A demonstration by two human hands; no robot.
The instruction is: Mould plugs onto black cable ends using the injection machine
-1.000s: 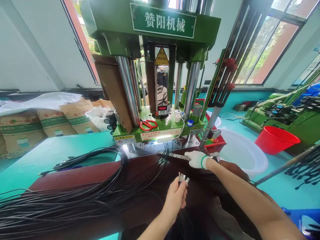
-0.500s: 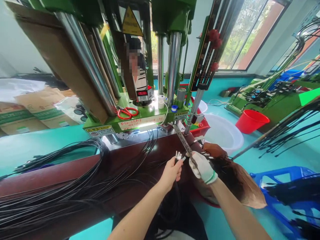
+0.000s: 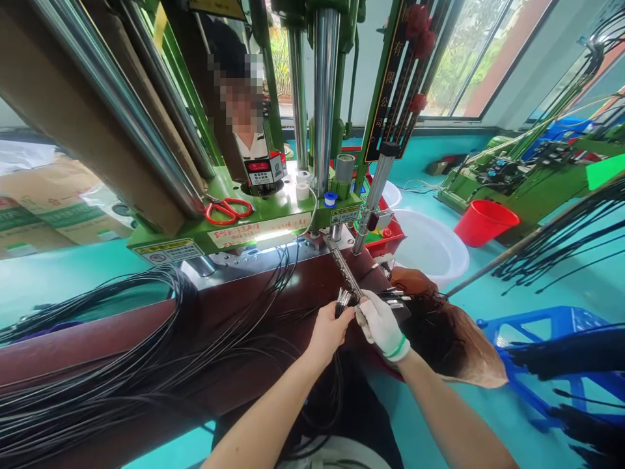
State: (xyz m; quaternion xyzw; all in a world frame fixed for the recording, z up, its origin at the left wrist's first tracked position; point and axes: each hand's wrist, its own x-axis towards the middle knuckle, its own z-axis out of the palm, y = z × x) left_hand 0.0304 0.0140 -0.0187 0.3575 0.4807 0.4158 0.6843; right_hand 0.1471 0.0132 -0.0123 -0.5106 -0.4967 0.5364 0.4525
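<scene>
My bare left hand (image 3: 331, 331) is closed round a bundle of black cables (image 3: 338, 378), whose silvery ends (image 3: 343, 298) stick up above the thumb. Just beside it, my right hand (image 3: 383, 327), in a white glove with a green cuff edge, grips the near end of a long narrow metal bar (image 3: 344, 268) with recesses along it. The bar's far end reaches the lower front of the green press (image 3: 273, 228). The gloved fingertips are partly hidden, and I cannot tell whether they also touch a cable end.
Long black cables (image 3: 122, 365) lie across the dark red table (image 3: 205, 312) on the left. Red-handled scissors (image 3: 228, 210) and a blue-and-white tape roll (image 3: 331, 198) rest on the press. On the right are a white tub (image 3: 430, 244), a red bucket (image 3: 486, 223) and a blue stool (image 3: 532, 332). A person (image 3: 239, 98) is behind the press.
My right hand has come closer to my left hand, still at the bar's near end. The view has shifted, and the press sits lower and larger on the left.
</scene>
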